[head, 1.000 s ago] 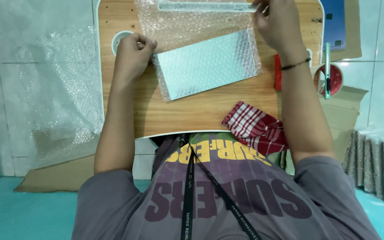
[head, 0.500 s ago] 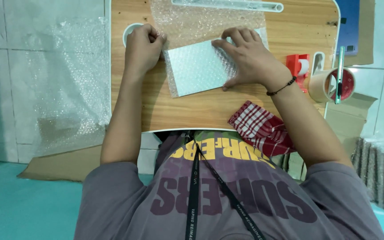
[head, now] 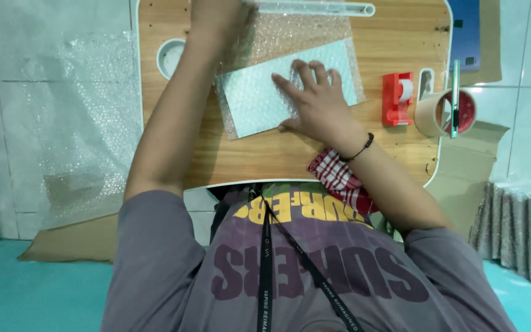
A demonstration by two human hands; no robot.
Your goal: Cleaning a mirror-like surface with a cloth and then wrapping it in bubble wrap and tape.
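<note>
Bubble-wrapped packet (head: pixel 265 101) (silvery, rectangular) lies flat under right hand (head: pixel 318 104), fingers spread; left hand's (head: pixel 216 18) fingers unclear.

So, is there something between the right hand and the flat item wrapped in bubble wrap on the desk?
Nothing visible is between them. The right hand lies flat directly on the bubble-wrapped item, fingers spread. The red tape dispenser and the tape roll stand apart, off to one side. The left hand is on the loose bubble wrap behind.

Red tape dispenser (head: pixel 397 98), red-checked cloth (head: pixel 338 178)
</note>
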